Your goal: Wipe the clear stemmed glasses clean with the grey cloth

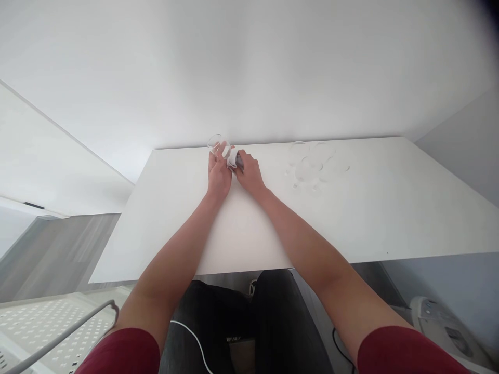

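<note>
Near the far edge of the white table [175, 218], my two hands meet. My left hand [219, 174] has its fingers curled around a clear, thin-rimmed round piece [213, 139], which pokes out above the fingertips. My right hand [250, 172] is closed on a small grey-and-white cylinder [233, 157], whose white end reaches the left fingers. Its exact kind is too small to make out, and my fingers cover part of it. To the right of my hands, several clear round pieces [306, 169] lie together on the table, faint against the white.
A white wall [249, 72] rises behind the table. On the left lower side stand a white perforated panel [50, 322] and a grey curved tube [70, 332]. A white cable [191, 332] crosses my lap. A pale appliance [444, 327] sits below at the right.
</note>
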### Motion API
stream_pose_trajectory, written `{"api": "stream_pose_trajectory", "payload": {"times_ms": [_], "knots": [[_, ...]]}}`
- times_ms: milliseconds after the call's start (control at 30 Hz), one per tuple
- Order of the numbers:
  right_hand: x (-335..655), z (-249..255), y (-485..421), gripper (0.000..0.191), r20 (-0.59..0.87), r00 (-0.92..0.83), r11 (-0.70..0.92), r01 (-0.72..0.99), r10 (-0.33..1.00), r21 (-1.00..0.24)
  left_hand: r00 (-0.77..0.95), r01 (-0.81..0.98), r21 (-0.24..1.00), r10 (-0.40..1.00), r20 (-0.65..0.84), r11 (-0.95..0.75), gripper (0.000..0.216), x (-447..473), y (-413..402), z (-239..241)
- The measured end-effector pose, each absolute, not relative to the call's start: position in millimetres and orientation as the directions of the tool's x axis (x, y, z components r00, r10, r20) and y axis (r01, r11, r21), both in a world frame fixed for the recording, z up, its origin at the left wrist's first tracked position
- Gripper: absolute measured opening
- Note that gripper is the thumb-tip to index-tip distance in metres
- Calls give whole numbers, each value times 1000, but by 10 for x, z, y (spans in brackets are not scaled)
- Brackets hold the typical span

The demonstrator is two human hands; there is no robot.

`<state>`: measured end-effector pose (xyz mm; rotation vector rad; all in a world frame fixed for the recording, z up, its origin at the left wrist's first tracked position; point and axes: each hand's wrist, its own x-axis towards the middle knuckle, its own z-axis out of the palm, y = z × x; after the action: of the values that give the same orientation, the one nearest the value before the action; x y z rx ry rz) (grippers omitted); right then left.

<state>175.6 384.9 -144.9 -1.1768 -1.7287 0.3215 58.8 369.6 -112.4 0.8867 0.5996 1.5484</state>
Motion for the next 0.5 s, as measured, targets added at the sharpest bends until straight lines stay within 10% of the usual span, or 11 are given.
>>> {"api": "stream_pose_trajectory", "payload": {"times_ms": [300, 500], "knots": [[1772, -1430, 3844, 28, 410, -63, 413, 235, 910, -880, -69, -600, 787, 989, 129, -144, 36, 530, 3821, -1244], [1697, -1420, 3796, 34, 541, -89, 509, 494, 836, -705, -39, -633, 764, 991, 129, -125, 46, 494, 3780, -1181]]}}
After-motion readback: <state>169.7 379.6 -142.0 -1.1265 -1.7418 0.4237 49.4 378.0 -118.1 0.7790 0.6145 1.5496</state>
